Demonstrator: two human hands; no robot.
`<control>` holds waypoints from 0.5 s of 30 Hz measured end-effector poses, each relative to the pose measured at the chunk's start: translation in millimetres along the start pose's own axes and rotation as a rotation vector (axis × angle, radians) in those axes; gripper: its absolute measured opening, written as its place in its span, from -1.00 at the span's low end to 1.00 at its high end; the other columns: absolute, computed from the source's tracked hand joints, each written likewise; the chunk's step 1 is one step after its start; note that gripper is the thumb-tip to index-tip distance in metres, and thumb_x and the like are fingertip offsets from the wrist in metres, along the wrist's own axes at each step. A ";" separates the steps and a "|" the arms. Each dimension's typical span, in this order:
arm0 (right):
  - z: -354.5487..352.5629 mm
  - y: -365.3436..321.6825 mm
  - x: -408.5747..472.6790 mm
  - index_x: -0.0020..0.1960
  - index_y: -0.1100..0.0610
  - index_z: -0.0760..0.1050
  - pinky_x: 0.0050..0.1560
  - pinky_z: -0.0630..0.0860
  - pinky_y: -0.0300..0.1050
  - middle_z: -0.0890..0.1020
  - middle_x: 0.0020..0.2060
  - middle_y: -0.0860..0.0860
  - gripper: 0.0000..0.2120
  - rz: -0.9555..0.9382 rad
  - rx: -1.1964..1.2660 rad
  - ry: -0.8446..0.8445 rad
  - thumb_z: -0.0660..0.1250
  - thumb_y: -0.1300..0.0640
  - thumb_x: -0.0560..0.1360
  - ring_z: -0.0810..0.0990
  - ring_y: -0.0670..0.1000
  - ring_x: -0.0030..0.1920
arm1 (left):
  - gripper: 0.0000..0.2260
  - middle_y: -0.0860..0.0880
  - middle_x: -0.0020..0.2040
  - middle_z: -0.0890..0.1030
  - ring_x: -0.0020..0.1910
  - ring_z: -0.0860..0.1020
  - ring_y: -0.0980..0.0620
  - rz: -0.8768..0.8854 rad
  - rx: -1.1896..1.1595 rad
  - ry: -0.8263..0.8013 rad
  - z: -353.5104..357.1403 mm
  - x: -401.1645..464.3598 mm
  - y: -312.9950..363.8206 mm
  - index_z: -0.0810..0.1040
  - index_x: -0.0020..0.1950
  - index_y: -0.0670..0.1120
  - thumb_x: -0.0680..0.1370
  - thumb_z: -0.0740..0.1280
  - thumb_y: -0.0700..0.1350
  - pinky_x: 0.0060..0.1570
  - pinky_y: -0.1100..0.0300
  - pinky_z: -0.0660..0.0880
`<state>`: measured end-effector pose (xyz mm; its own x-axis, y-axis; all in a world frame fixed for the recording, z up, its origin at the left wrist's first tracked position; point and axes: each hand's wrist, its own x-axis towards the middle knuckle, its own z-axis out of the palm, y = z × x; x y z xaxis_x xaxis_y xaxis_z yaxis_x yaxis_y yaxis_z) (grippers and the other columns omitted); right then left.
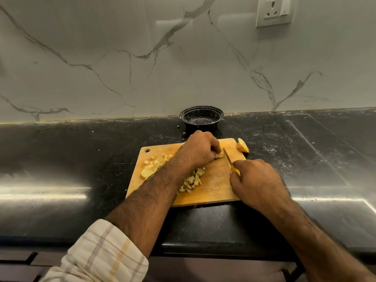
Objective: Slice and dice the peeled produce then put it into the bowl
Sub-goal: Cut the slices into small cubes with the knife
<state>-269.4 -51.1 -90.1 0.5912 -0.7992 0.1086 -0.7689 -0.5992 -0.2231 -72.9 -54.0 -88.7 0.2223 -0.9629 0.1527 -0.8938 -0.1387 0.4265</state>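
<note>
Left forearm (pixel 160 180) covers middle of cutting board (pixel 215 186) — splits diced pile (pixel 192 181) from pieces behind it, so how much lies underneath can't be told. Piece under left hand (pixel 200 148) mostly hidden by curled fingers, only pale end peeking out. Knife (pixel 227 156) handle swallowed by right hand (pixel 258 180), bit of yellow showing — blade thin, maybe touching the piece, hard to tell. Both elbows cut off by bottom edge.

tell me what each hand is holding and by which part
The right hand grips a knife by its yellow handle. The left hand pinches a small piece of produce with its fingertips, against the cutting board.
</note>
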 end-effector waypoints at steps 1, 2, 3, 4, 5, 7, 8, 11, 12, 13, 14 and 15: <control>0.5 0.0 0.4 0.22 -0.02 0.57 -0.03 0.66 0.04 0.59 -0.11 -0.04 -0.71 -0.005 0.004 0.006 0.19 -0.11 0.63 0.58 -0.03 -0.11 | -0.84 0.03 0.14 0.71 0.11 0.62 0.12 0.000 0.000 -0.001 0.3 0.2 -0.2 0.75 0.14 -0.03 0.56 0.53 -0.15 0.21 0.12 0.63; -0.2 0.9 0.7 0.23 -0.02 0.57 -0.04 0.65 0.03 0.60 -0.10 -0.03 -0.70 0.002 0.011 0.006 0.19 -0.11 0.63 0.58 -0.02 -0.11 | -0.83 0.03 0.13 0.71 0.10 0.62 0.12 0.000 -0.002 0.000 0.9 0.2 -0.6 0.75 0.14 -0.03 0.56 0.53 -0.15 0.21 0.12 0.63; -1.0 2.4 1.8 0.25 -0.03 0.57 -0.04 0.65 0.02 0.60 -0.08 -0.03 -0.70 0.010 0.022 0.009 0.19 -0.11 0.64 0.59 -0.02 -0.10 | -0.83 0.03 0.12 0.72 0.09 0.62 0.14 0.001 -0.007 0.005 1.4 0.1 -1.0 0.75 0.14 -0.03 0.56 0.53 -0.13 0.20 0.13 0.63; -1.8 4.0 2.4 0.28 -0.03 0.56 -0.05 0.64 0.00 0.61 -0.05 -0.02 -0.69 0.017 0.031 0.008 0.20 -0.11 0.64 0.59 -0.02 -0.09 | -0.83 0.04 0.11 0.72 0.08 0.62 0.15 0.003 -0.013 0.010 1.9 0.1 -1.7 0.75 0.14 -0.02 0.56 0.54 -0.11 0.19 0.13 0.63; -2.3 5.1 3.0 0.29 -0.03 0.56 -0.06 0.63 -0.03 0.61 -0.03 -0.02 -0.69 0.020 0.038 0.006 0.20 -0.11 0.65 0.59 -0.03 -0.09 | -0.82 0.05 0.11 0.72 0.08 0.62 0.15 0.006 -0.019 0.015 2.6 0.0 -2.4 0.74 0.15 -0.02 0.55 0.54 -0.09 0.18 0.12 0.63; -2.9 5.4 2.6 0.31 -0.04 0.54 -0.08 0.61 -0.06 0.62 -0.01 -0.02 -0.68 0.013 0.051 0.011 0.20 -0.12 0.66 0.58 -0.03 -0.08 | -0.81 0.05 0.14 0.71 0.12 0.62 0.13 0.006 -0.014 0.014 3.6 0.8 -2.5 0.74 0.15 0.01 0.55 0.55 -0.06 0.19 0.13 0.62; -3.2 4.6 2.1 0.31 -0.05 0.54 -0.09 0.61 -0.05 0.62 -0.01 -0.02 -0.68 0.009 0.059 0.020 0.20 -0.13 0.66 0.58 -0.03 -0.08 | -0.81 0.06 0.15 0.70 0.13 0.61 0.12 0.003 -0.001 0.009 4.1 1.5 -1.9 0.74 0.15 0.01 0.55 0.55 -0.06 0.19 0.13 0.62; -2.9 1.5 3.6 0.28 -0.04 0.56 -0.05 0.62 0.01 0.63 -0.01 0.00 -0.68 -0.002 0.049 0.048 0.18 -0.14 0.65 0.59 0.04 -0.04 | -0.83 0.08 0.10 0.72 0.09 0.63 0.13 -0.004 0.026 0.019 5.9 4.3 0.5 0.76 0.13 -0.02 0.54 0.56 -0.09 0.17 0.18 0.62; -2.8 0.2 5.6 0.26 -0.03 0.57 -0.05 0.61 0.01 0.62 -0.02 0.01 -0.68 -0.005 0.036 0.049 0.18 -0.13 0.65 0.59 0.06 -0.04 | -0.83 0.08 0.08 0.73 0.07 0.63 0.14 -0.005 0.025 0.028 6.4 4.4 1.1 0.76 0.12 -0.03 0.53 0.56 -0.10 0.15 0.20 0.62; -3.3 -1.7 8.2 0.23 -0.03 0.58 -0.06 0.60 0.00 0.61 -0.05 0.01 -0.70 -0.005 0.024 0.046 0.18 -0.12 0.65 0.59 0.08 -0.05 | -0.84 0.09 0.05 0.73 0.04 0.63 0.15 -0.005 0.023 0.036 6.6 4.4 1.7 0.77 0.10 -0.03 0.53 0.57 -0.11 0.13 0.22 0.62; -4.8 -4.3 10.4 0.21 -0.01 0.59 -0.07 0.58 0.00 0.59 -0.07 0.01 -0.71 -0.003 0.015 0.041 0.19 -0.11 0.65 0.58 0.09 -0.05 | -0.86 0.10 0.03 0.74 0.01 0.63 0.16 -0.004 0.021 0.044 6.8 4.3 1.9 0.78 0.08 -0.04 0.52 0.57 -0.11 0.12 0.23 0.62; -5.9 -6.7 13.0 0.20 0.00 0.60 -0.05 0.57 0.00 0.59 -0.06 0.02 -0.71 -0.003 0.013 0.041 0.19 -0.10 0.65 0.58 0.11 -0.03 | -0.87 0.11 0.01 0.74 -0.01 0.63 0.17 -0.002 0.017 0.050 6.9 4.0 2.0 0.78 0.06 -0.04 0.52 0.57 -0.11 0.10 0.24 0.62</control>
<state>-258.0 -57.7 -81.4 0.5826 -0.7990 0.1486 -0.7640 -0.6008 -0.2351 -76.4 -59.7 -93.3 0.2433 -0.9499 0.1962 -0.8996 -0.1454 0.4117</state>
